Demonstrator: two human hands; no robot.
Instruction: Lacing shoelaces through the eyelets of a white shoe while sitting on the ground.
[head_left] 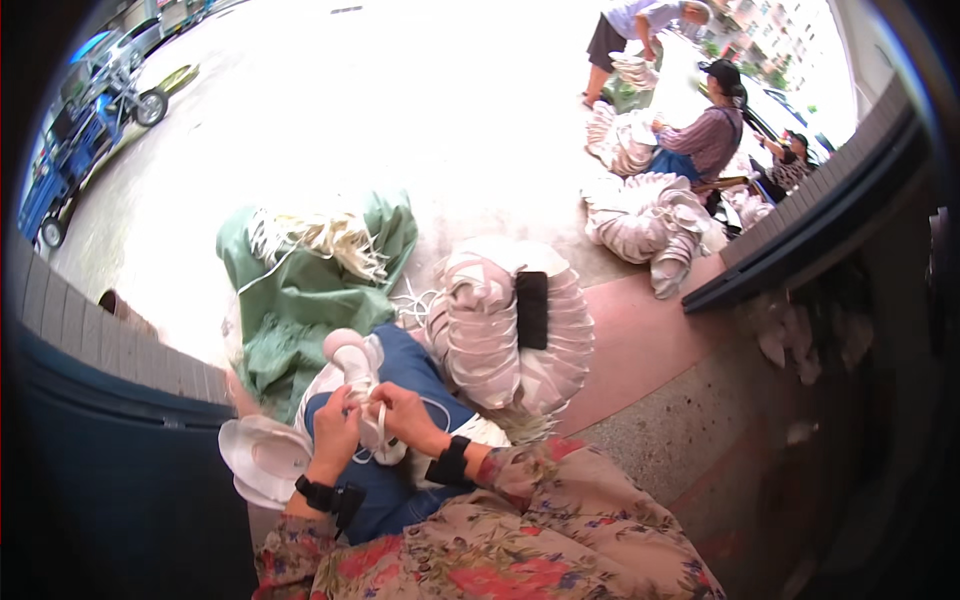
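In my lap a white shoe upper (352,362) with a pinkish rounded end lies across the blue cloth (405,360) over my legs. My left hand (336,432) is closed in a pinch at the upper's left edge; what is between its fingertips is too small to make out. Closed on a thin white shoelace (381,418), my right hand (408,418) works at the upper's right side. A loop of lace curves out past my right wrist. More white shoe uppers (262,455) lie stacked beside my left forearm.
Ahead to the left, a green sack (270,340) carries a heap of white laces (318,240). A tied bundle of uppers (480,335) with a black patch stands at my right knee. Other people sit and stand by more bundles (645,220). Blue doors flank me.
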